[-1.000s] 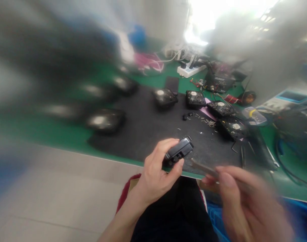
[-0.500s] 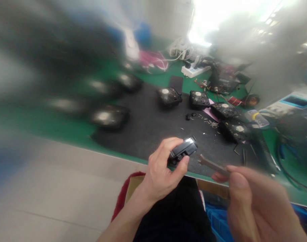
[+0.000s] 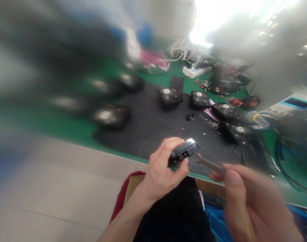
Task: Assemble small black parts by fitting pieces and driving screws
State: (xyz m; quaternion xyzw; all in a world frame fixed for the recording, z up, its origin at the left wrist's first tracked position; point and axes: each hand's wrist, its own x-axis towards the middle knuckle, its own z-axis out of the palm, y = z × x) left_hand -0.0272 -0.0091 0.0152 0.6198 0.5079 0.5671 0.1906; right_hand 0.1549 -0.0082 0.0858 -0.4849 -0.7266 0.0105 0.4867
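My left hand [image 3: 163, 169] is closed around a small black plastic part [image 3: 185, 149], held over the near edge of the black mat [image 3: 148, 127]. My right hand [image 3: 249, 201] pinches a thin metal tool [image 3: 206, 163] that looks like tweezers. The tool's tip sits just right of the black part, close to it but apart. Both hands hover above my lap, in front of the table edge.
Several black round units lie on the mat, among them one [image 3: 170, 95] at centre and another [image 3: 200, 99] beside it. Small screws [image 3: 212, 124] are scattered near them. A white power strip [image 3: 195, 71] and cables sit at the back of the green table [image 3: 67, 129].
The tool tip has moved a little left, closer to the black part. My left hand holds the part almost where it was.
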